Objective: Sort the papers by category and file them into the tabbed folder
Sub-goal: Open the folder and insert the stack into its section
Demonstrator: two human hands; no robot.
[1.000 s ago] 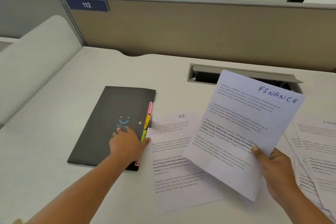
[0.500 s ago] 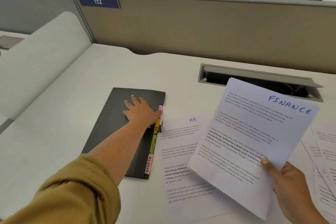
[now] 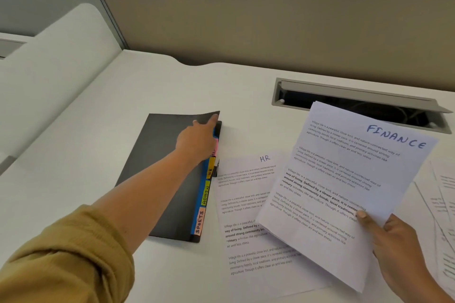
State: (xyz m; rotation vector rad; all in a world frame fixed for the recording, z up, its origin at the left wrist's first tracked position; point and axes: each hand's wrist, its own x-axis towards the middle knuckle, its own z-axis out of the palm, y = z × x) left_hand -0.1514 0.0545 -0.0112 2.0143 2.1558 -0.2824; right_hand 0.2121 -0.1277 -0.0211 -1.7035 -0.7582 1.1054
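Observation:
A black tabbed folder (image 3: 160,174) lies on the white desk, with coloured tabs reading HR, ADMIN and SPORTS along its right edge. My left hand (image 3: 197,141) grips the top right corner of the folder cover, and that corner is lifted a little. My right hand (image 3: 394,251) holds up a sheet headed FINANCE (image 3: 344,179) by its lower edge. A sheet headed HR (image 3: 248,204) lies flat on the desk between the folder and the raised sheet, partly covered by it.
More printed sheets (image 3: 443,204) lie at the right edge of the desk. An open cable tray (image 3: 357,103) is sunk into the desk behind the papers. A beige partition (image 3: 270,27) with a plate numbered 112 closes off the back.
My left hand moved up along the folder's tabbed edge to the top right corner and lifted the cover corner. The FINANCE sheet stays held up in my right hand.

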